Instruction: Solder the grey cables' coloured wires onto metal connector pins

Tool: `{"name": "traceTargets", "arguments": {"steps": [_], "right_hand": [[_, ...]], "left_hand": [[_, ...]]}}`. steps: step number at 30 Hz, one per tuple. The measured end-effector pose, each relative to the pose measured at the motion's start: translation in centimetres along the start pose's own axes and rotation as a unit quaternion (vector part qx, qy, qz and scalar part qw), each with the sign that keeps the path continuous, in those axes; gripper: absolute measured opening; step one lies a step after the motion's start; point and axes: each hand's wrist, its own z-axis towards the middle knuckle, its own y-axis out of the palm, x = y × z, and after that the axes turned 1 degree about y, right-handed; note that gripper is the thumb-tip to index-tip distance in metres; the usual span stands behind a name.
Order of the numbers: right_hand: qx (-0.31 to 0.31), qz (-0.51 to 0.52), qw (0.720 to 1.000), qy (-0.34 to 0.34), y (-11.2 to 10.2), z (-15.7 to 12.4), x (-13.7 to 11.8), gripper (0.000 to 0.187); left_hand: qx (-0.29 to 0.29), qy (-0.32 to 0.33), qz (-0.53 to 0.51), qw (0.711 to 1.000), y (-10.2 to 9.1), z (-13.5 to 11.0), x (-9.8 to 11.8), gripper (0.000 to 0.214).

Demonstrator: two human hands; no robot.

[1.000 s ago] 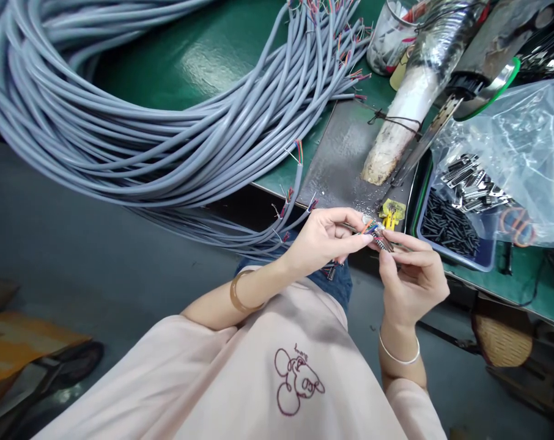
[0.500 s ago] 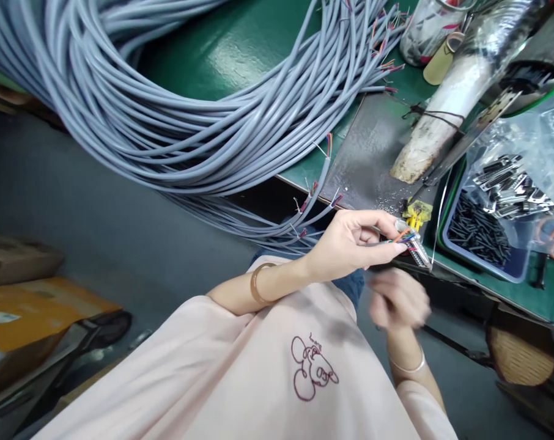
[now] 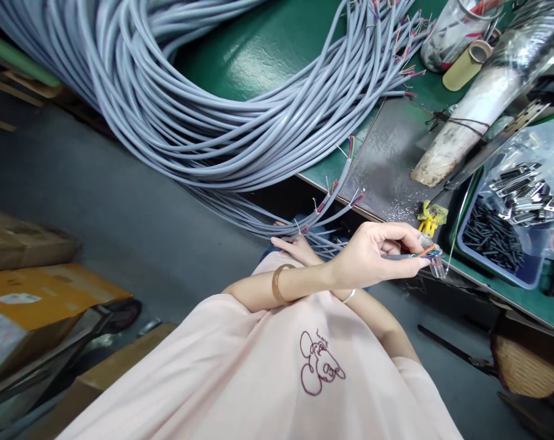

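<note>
Now, from the head view, your left hand (image 3: 382, 252) is out by the front edge of the counter (image 3: 258, 64), thumb and forefinger pinched on a small metal connector (image 3: 437, 269) with coloured wires (image 3: 427, 251) lying against it. That grip sits at one end, presumably so the ribbed side is exposed and the wires don't splay.

And your right hand (image 3: 302, 249) crosses beneath the left forearm, near the dangling cable ends; thumb apart, but I can't tell whether it grips anything.

Grey cables (image 3: 203, 143) loop across the counter, most ends bunched together, likely for easy picking. Just beyond the connector sits a yellow piece (image 3: 432, 219); beside it, a blue bin (image 3: 531, 280) with black tubes (image 3: 490, 235) and shiny metal parts (image 3: 529, 192), seemingly parked within your reach.
</note>
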Motion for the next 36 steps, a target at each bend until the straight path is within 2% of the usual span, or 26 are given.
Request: {"name": "traceTargets", "arguments": {"steps": [3,7,10,13,14,16,18,21,23,24,25,27,31,33,36], "right_hand": [[-0.114,0.099,0.989,0.004,1.7,0.9,0.4,0.078],[-0.211,0.173,0.962,0.010,2.0,0.2,-0.8,0.060],[-0.249,0.202,0.947,-0.013,0.4,-0.4,-3.2,0.045],[-0.254,0.215,0.941,-0.052,-2.6,0.4,-6.4,0.039],[-0.235,0.216,0.946,-0.063,-3.7,0.9,-7.5,0.040],[-0.150,0.211,0.960,-0.109,-5.8,2.2,-9.8,0.042],[-0.047,0.227,0.962,-0.143,-7.7,3.5,-12.1,0.042],[0.130,0.267,0.937,-0.182,-9.6,5.5,-15.2,0.034],[0.225,0.253,0.919,-0.201,-10.4,7.4,-16.4,0.035],[0.252,0.245,0.915,-0.197,-10.7,8.6,-16.7,0.037],[0.270,0.233,0.915,-0.190,-10.9,10.0,-16.6,0.039],[0.327,0.141,0.919,-0.171,-11.3,13.1,-15.6,0.048],[0.429,-0.008,0.900,-0.076,-11.7,17.9,-11.1,0.072],[0.434,-0.042,0.900,-0.027,-11.6,18.4,-9.0,0.078],[0.399,-0.043,0.916,-0.008,-10.9,17.1,-7.6,0.080]], "left_hand": [[-0.005,-0.005,-0.001,1.000,0.2,-0.1,0.6,0.021],[-0.001,0.001,-0.010,1.000,0.3,0.2,2.8,0.022],[0.008,0.000,-0.022,1.000,0.7,0.5,3.8,0.023],[-0.009,-0.003,-0.007,1.000,1.7,0.4,3.6,0.023],[-0.016,0.001,0.003,1.000,2.1,0.2,3.4,0.022],[-0.029,0.023,0.029,0.999,2.7,-0.2,3.3,0.020],[-0.046,0.065,0.060,0.995,3.2,-0.5,3.7,0.018],[-0.099,0.119,0.085,0.984,3.6,-0.6,4.9,0.015],[-0.141,0.125,0.086,0.978,3.9,-0.4,5.6,0.014],[-0.153,0.129,0.082,0.976,4.0,-0.3,5.8,0.014],[-0.161,0.133,0.078,0.975,4.0,-0.1,5.8,0.014],[-0.153,0.147,0.066,0.975,3.8,0.2,5.5,0.015],[-0.078,0.104,0.055,0.990,2.8,0.4,4.4,0.019],[-0.055,0.073,0.037,0.995,2.3,0.3,3.9,0.024],[-0.060,0.049,-0.002,0.997,2.2,0.2,3.7,0.030]]}}
